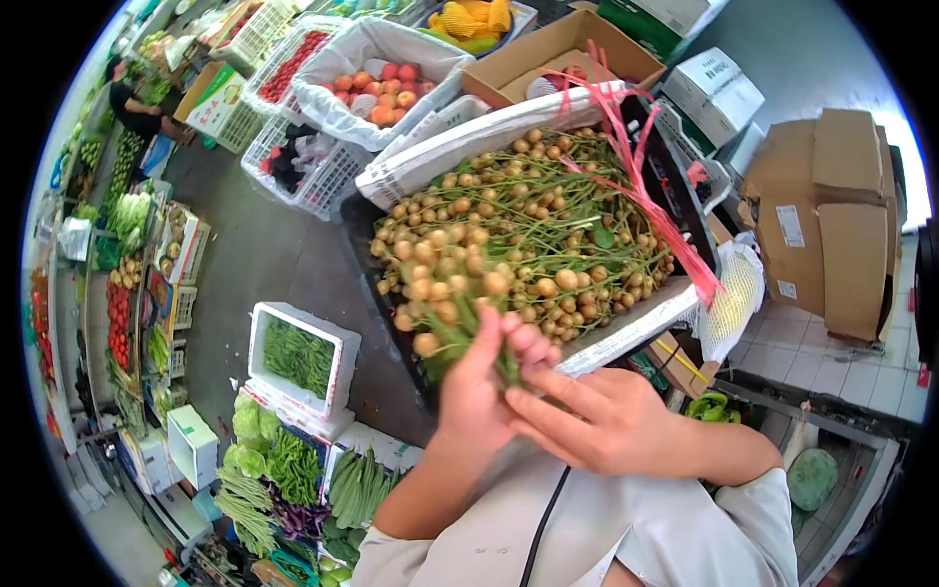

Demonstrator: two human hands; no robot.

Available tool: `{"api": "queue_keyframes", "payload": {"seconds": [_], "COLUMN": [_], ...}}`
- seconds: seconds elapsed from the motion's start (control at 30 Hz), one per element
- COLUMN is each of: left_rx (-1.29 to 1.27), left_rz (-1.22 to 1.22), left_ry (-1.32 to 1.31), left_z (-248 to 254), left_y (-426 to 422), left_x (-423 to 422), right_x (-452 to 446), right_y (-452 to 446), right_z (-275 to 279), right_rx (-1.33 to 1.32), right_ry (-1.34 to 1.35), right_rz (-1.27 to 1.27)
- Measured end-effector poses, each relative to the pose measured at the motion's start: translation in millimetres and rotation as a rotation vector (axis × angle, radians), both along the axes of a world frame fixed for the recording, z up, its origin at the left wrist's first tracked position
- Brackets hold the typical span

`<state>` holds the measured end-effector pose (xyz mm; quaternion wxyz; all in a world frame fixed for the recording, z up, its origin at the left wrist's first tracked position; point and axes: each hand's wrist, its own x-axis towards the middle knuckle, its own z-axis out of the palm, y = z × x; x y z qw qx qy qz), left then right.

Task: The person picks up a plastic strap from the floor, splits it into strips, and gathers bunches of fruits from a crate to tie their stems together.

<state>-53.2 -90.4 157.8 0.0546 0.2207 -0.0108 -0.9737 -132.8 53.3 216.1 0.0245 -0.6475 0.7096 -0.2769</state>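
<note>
My left hand (474, 386) is closed round the green stems of a bunch of longans (440, 279), whose round tan fruits fan out above the thumb, slightly blurred. My right hand (606, 421) meets it from the right, with fingers pinched at the lower stems beside the left fingers; its exact hold is partly hidden. Beyond both hands, many more longans on stems (548, 210) fill a foam-lined dark crate (377, 333). Pink-red plastic strips (650, 205) hang over the crate's right side.
Behind the crate stand a lined basket (323, 73) of red fruit and an open cardboard box (499, 83). Folded cartons (807, 230) are at the right. Below left are a foam box (337, 367) of greens and piled vegetables (293, 470). A person (137, 108) is far left.
</note>
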Motion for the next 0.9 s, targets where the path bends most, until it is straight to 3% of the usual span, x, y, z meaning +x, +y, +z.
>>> {"api": "queue_keyframes", "payload": {"seconds": [0.07, 0.13, 0.27, 0.43, 0.6, 0.67, 0.73, 0.8, 0.87, 0.9], "left_rx": [0.005, 0.057, 0.094, -0.055, -0.105, -0.226, -0.284, -0.435, -0.374, -0.342], "left_rz": [-0.039, -0.055, 0.075, 0.086, 0.045, -0.003, 0.015, 0.01, 0.042, -0.008], "left_ry": [0.007, 0.131, 0.235, 0.118, 0.089, 0.09, 0.076, -0.02, 0.102, 0.164], "left_z": [7.1, 14.2, 32.0, 19.8, 11.1, 8.0, 16.3, 28.2, 17.0, 13.1], "left_y": [-17.8, -34.2, -38.4, -33.6, -19.4, -14.5, -11.5, -8.1, -14.6, -18.8], "left_x": [16.5, 36.5, 58.6, 63.9, 73.5, 75.3, 71.3, 64.0, 67.1, 69.4], "right_x": [-13.7, -44.2, -85.9, -103.0, -111.4, -126.4, -147.3, -164.6, -164.6, -164.1], "right_y": [9.2, 19.5, 20.2, 19.5, 3.5, -15.4, -39.1, -53.5, -64.3, -66.8], "right_z": [-2.2, -9.3, -16.9, -48.8, -25.2, -23.1, -47.7, -74.9, -77.7, -74.5], "right_rx": [-0.209, -0.251, 0.113, 0.308, 0.162, -0.063, -0.146, 0.136, 0.446, 0.366], "right_ry": [-0.076, -0.089, 0.178, 0.133, -0.123, 0.134, 0.217, 0.371, 0.364, 0.374], "right_rz": [-0.065, -0.169, -0.441, -0.26, -0.187, -0.233, -0.254, -0.396, -0.36, -0.297]}}
